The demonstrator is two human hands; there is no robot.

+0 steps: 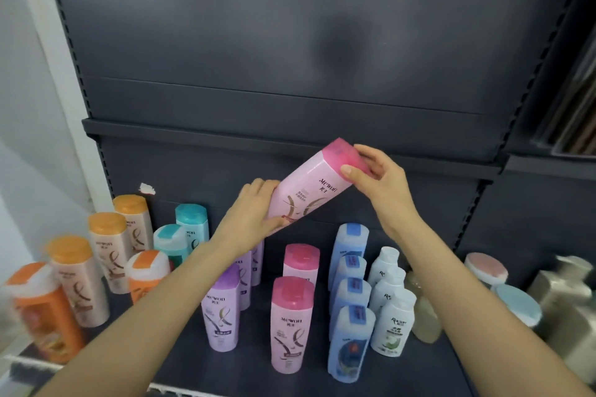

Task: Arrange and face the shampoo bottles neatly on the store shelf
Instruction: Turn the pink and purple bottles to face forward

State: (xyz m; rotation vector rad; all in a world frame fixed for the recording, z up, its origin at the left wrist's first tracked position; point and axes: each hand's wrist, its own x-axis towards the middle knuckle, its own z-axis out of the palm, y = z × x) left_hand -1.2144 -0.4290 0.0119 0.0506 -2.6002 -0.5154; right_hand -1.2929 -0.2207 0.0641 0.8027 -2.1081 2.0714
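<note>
With the left hand (254, 213) and right hand (375, 171) both clamped on the tilted pink bottle (309, 190), stand it upright, label forward, at twelve o'clock of the pink row (295, 309).

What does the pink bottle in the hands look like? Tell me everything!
The pink bottle looks like smooth, pale pink plastic with a darker pink cap and a brown swirl under its printed name. It is held tilted above the shelf, cap up and to the right. The left hand holds its bottom end, and the right hand holds the cap.
</note>
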